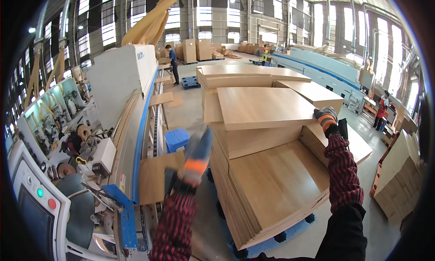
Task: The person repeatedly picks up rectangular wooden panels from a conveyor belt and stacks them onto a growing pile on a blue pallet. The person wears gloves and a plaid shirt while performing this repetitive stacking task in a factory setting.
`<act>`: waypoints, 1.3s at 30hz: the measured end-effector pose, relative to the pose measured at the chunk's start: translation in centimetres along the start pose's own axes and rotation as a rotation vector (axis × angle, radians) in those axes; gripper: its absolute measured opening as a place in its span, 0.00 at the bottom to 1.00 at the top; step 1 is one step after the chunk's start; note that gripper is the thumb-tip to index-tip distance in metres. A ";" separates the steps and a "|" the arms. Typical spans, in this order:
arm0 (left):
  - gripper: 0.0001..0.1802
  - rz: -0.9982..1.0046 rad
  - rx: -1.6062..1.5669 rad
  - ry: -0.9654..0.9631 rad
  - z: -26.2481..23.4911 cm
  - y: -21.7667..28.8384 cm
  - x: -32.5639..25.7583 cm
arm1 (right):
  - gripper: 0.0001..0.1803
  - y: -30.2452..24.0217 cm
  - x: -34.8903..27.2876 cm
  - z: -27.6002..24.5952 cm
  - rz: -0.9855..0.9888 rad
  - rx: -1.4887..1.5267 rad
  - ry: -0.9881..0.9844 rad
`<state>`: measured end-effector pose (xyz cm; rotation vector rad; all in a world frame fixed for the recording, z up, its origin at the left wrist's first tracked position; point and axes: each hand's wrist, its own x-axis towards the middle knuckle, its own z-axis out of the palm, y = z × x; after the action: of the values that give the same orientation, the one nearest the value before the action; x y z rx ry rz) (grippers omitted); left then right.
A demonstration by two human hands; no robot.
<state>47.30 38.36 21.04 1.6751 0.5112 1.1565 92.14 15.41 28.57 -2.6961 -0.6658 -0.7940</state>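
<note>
A: Start at the left. What stands there?

B: A long white edge-banding machine with a blue rail (136, 138) runs along the left side, with a control panel at the lower left corner of the view. One light wooden panel (156, 177) lies on its feed track, just left of the left hand.

A: And the left hand?

B: The left hand in a grey and orange work glove (195, 159) hangs in the air between the machine and the stack, blurred. It seems to hold nothing; how far its grip is open I cannot tell through the blur.

A: Where is the board being handled?

B: The top light wooden board (265, 107) lies skewed on the tall stack of wooden boards (267, 170), which sits on a blue plastic pallet (290, 234) on the floor. The board overhangs the left part of the stack and is not lifted yet.

A: The right hand?

B: The right hand in a matching glove (325, 117) rests on that board's right edge, near its front corner, grip curled over the edge.

A: How far along is the work, then?

B: I judge it early to midway. One panel is at the machine, the top board is only grasped at one edge, and many boards remain stacked. More stacks of wooden boards (253, 75) wait behind.
</note>
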 end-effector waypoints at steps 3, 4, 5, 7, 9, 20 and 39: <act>0.33 -0.379 -0.006 0.014 4.3 3.9 4.3 | 0.28 -0.5 -1.1 -1.2 -0.010 0.047 -0.012; 0.35 -0.351 0.259 0.066 5.1 4.5 5.2 | 0.29 -0.7 -1.3 -1.5 0.027 0.073 -0.038; 0.38 -0.316 0.522 0.090 5.6 4.9 5.8 | 0.30 -0.8 -1.5 -1.6 0.056 0.100 -0.057; 0.38 -0.250 0.655 0.136 6.1 5.0 6.2 | 0.31 -0.8 -1.4 -1.6 0.108 0.161 -0.081; 0.39 -0.203 0.808 0.165 6.1 5.1 6.3 | 0.32 -0.6 -0.6 -1.5 0.173 0.223 -0.112; 0.15 -0.279 -0.359 0.382 2.1 9.9 -0.4 | 0.18 1.5 -3.2 -7.2 0.234 1.244 -0.849; 0.14 -0.915 -0.437 1.206 -12.4 -3.2 -52.3 | 0.20 -5.7 -47.9 -5.4 0.200 1.704 -0.969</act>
<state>13.34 5.51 -4.83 0.1028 1.4324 1.2892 51.14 1.39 6.70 -1.2454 -0.6691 0.9127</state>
